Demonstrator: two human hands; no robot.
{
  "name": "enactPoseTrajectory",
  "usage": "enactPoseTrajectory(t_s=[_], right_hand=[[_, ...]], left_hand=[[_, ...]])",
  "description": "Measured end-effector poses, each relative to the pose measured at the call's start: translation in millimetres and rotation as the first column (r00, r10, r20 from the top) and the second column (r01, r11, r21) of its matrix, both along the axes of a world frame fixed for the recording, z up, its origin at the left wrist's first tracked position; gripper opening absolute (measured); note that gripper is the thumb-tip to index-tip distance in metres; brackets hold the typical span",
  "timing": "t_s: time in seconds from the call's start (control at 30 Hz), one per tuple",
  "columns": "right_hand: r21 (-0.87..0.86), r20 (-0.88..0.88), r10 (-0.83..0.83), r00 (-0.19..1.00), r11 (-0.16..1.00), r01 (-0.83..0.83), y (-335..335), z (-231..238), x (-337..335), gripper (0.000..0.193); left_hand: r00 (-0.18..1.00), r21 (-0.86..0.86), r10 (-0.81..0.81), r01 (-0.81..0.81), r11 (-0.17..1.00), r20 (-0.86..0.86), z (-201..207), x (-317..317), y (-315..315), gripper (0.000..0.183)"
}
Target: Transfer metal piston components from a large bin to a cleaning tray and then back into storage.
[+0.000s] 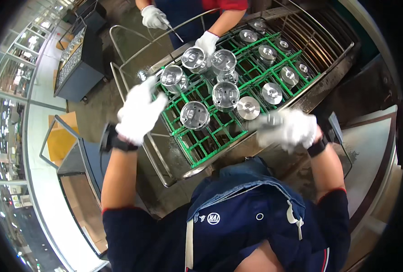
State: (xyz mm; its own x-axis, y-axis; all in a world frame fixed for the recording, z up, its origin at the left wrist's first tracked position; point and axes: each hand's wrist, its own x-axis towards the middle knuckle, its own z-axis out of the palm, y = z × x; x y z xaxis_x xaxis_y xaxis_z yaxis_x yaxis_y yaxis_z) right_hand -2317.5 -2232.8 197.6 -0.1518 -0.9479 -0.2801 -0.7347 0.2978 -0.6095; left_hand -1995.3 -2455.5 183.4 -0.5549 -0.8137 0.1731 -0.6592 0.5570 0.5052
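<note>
Nearest me is my own dark blue work jacket [247, 213], with a small round white badge on the chest, just below the green grid rack [201, 152]. I take that rack as my landmark. At its left edge my left hand [139, 113], in a white glove, hovers with the fingers held loosely together and bent, closed on nothing that I can see. On the rack I count about twelve shiny metal pistons [195, 114], standing upright in the green cells with their long axes vertical; some show hollow open ends upward, others flat crowns. At the rack's near right corner my right hand [288, 128], also gloved in white, is curled around a blurred metal part [270, 119], which lies roughly level with its long axis pointing left toward the rack; I cannot tell what it is. At the rack's far side another person's gloved hand [208, 41] touches a piston, and their other gloved hand [153, 17] grips a thin rod [173, 31]. Well left of the rack stands a dark box-shaped bin [76, 61].
</note>
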Motion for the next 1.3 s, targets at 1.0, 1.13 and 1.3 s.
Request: enactPoseTrajectory(t_s=[1.0, 1.13, 1.3], right_hand=[[0.017, -0.384, 0.363, 0.849, 0.922, -0.387, -144, -27, 82, 0.034], [-0.062, -0.427, 0.037, 0.904, 0.996, -0.07, -129, -24, 1, 0.039], [0.078, -0.097, -0.131, 0.987, 0.987, 0.139, -84, 7, -19, 0.038]], left_hand=[[0.8, 0.281, 0.233, -0.084, 0.956, -0.553, -101, 70, 123, 0.056], [0.849, 0.364, 0.425, -0.306, 0.88, -0.314, -62, 72, 119, 0.091], [0.963, -0.445, 0.267, -0.22, 0.868, 0.043, -18, 50, 76, 0.085]])
